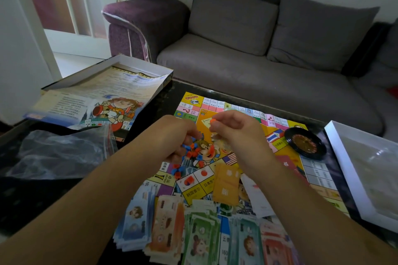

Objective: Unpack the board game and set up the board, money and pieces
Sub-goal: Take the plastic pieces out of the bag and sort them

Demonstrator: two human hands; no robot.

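Observation:
The colourful game board (286,180) lies unfolded on the dark table. Stacks of paper money (200,234) in blue, orange, green and pink are fanned along its near edge. My left hand (176,135) hovers over the board's middle with several small red and blue plastic pieces (191,151) in its fingers. More of those pieces (177,170) lie loose on the board just below it. My right hand (232,129) is raised beside the left and pinches one small orange piece (213,121) between thumb and fingertips. An orange card deck (227,183) and a small black roulette wheel (304,141) rest on the board.
The open game box (133,66) with a printed rules sheet (90,101) sits at the table's far left. A crumpled clear plastic bag (53,153) lies in front of it. A white box half (344,153) stands at the right edge. A grey sofa (258,49) is behind the table.

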